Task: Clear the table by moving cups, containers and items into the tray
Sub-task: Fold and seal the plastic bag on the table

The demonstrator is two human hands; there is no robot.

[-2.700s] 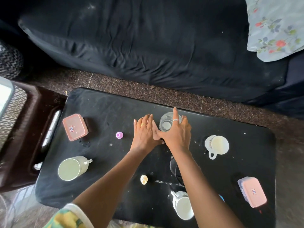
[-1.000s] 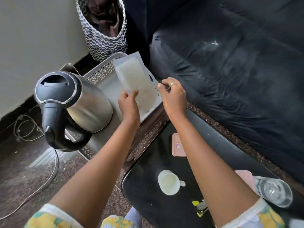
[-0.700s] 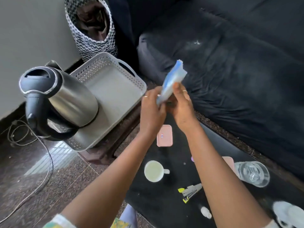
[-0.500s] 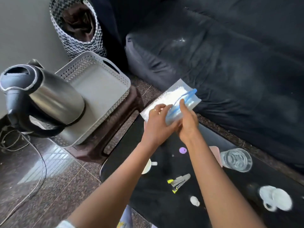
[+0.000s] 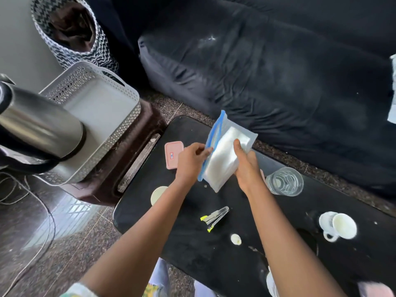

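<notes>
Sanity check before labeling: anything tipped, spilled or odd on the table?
The white cup at the right seems to lie on its side, and white specks dot the black table around it, like a spill.

The table (image 5: 188, 254) is glossy black, flecked with pale specks. On it — a pink container (image 5: 173, 155) far left, a silver stapler (image 5: 215, 217) with yellow-green tips, a clear glass (image 5: 286, 182) and a white cup (image 5: 342, 226) to the right. The zip bag (image 5: 222, 159) is milky clear, its seal strip blue. The tray (image 5: 120, 129) at left is pale grey, its wall lattice-punched, over a dark brown stool (image 5: 111, 174). The far-left basket (image 5: 100, 54) wears black-and-white zigzags; the sofa (image 5: 278, 82) looks black, perhaps dark navy.
</notes>
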